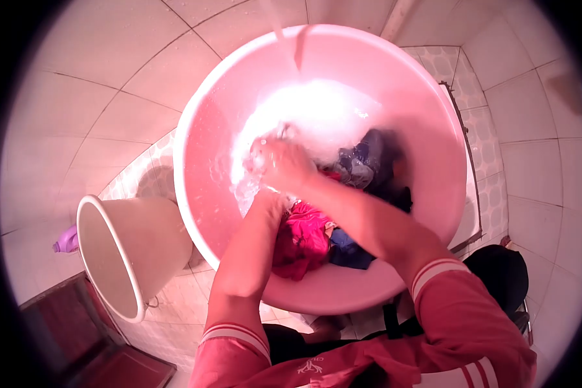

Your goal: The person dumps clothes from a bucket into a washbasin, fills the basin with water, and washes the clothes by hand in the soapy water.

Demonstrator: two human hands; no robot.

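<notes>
Both of my hands are together inside a large pink basin (pixel 407 84), at its left middle, in splashing water. My right hand (pixel 281 161) lies over the left, wet and smeared by motion, so its fingers cannot be made out. Of my left hand (pixel 273 199) only the back near the wrist shows; its fingers are hidden under the right hand and the splash. Bright pink cloth (pixel 306 231) lies just below my wrists. Dark blue and grey wet clothes (pixel 372 158) are bunched to the right. A stream of water (pixel 277 22) falls in from the top.
An off-white bucket (pixel 152 242) lies on its side left of the basin, with a purple bottle (pixel 66 240) behind it. A dark red-brown panel (pixel 64 323) is at lower left. Tiled walls (pixel 142 84) surround the basin. Something black (pixel 498 278) stands by my right elbow.
</notes>
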